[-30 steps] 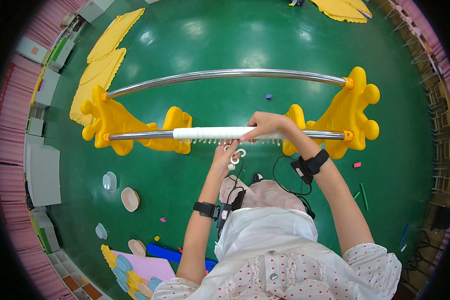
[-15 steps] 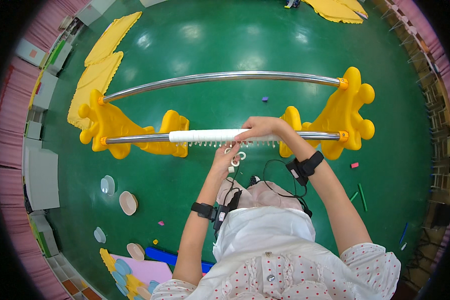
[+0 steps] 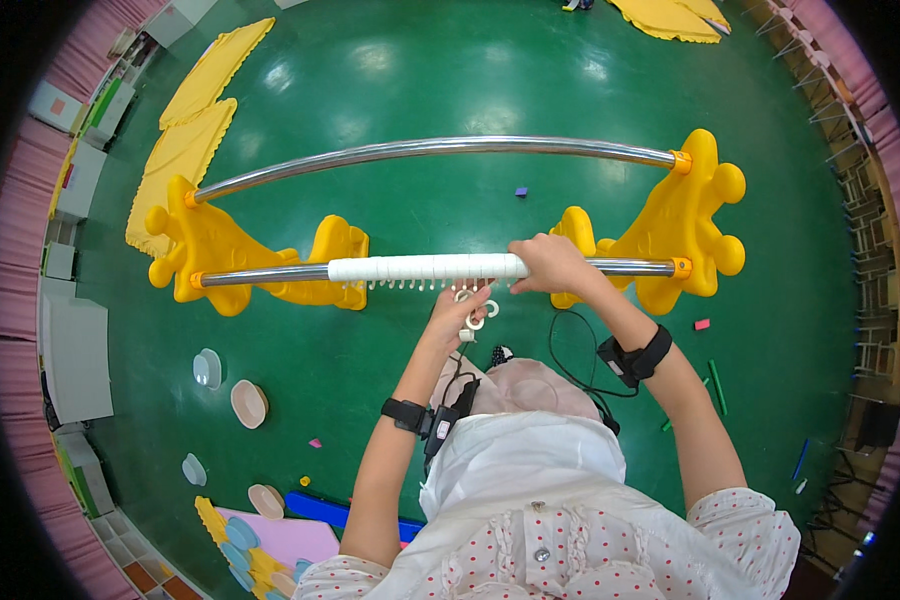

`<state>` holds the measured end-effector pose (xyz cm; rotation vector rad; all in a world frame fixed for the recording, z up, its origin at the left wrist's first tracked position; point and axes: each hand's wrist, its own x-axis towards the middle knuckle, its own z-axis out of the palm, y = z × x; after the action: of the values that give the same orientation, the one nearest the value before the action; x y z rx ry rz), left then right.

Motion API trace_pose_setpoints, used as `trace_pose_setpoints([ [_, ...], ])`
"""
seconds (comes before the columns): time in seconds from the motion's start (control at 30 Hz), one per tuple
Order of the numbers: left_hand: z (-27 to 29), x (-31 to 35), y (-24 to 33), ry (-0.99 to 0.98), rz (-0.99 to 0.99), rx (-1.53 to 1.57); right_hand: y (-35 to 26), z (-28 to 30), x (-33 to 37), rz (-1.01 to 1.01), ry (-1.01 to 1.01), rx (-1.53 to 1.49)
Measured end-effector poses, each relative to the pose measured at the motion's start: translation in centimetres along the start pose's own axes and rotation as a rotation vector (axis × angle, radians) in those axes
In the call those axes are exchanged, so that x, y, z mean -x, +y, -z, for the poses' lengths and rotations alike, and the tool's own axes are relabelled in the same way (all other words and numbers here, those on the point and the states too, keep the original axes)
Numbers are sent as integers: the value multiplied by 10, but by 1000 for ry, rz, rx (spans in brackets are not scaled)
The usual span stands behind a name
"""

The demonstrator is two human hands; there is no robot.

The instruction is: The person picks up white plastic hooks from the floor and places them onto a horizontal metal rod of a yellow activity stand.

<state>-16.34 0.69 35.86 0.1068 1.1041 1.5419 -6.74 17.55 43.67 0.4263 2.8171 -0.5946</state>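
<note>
A chrome rail (image 3: pixel 635 267) runs across in front of me, the nearer of two on a stand with yellow animal-shaped ends. Along its middle sits a tight row of white plastic hooks (image 3: pixel 410 267), their small tips hanging below. My right hand (image 3: pixel 553 263) is closed over the right end of this row, thumb and fingers gripping the last white hook there. Under the rail, my left hand (image 3: pixel 454 318) is closed around several loose white hooks (image 3: pixel 475 322), whose curved ends stick out from the fingers. Its fingertips are close below the row.
The far chrome rail (image 3: pixel 440 148) spans the yellow end pieces (image 3: pixel 660 225). On the green floor lie plastic basins (image 3: pixel 250 404), a blue strip (image 3: pixel 355 518), green sticks (image 3: pixel 718 388) and yellow cloths (image 3: pixel 185 165). A cable (image 3: pixel 580 370) hangs by my right forearm.
My right hand has slid rightward along the rail, uncovering more of the white row. My left hand stays beneath, still holding the loose hooks.
</note>
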Motion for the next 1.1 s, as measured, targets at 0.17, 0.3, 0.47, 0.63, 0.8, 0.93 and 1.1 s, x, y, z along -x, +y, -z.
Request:
trace_pose_setpoints([
  [0.17,3,-5,0,-68,44,18,-3,0,2,1,41,-28],
  [0.3,6,-8,-1,-79,37,39,-4,-5,2,-4,91,-17],
  [0.47,2,-8,-4,-44,1,55,-1,1,2,106,101,-75],
  [0.63,2,-7,-5,-30,-12,50,-6,-3,2,61,88,-49],
  [0.8,-7,-9,-8,-26,-69,48,-4,-4,3,59,154,25],
  [0.93,-11,-11,-10,-20,-104,25,-9,-2,5,31,143,28],
  [1.1,-13,-9,-6,-26,-40,-15,-5,-5,6,18,167,-9],
])
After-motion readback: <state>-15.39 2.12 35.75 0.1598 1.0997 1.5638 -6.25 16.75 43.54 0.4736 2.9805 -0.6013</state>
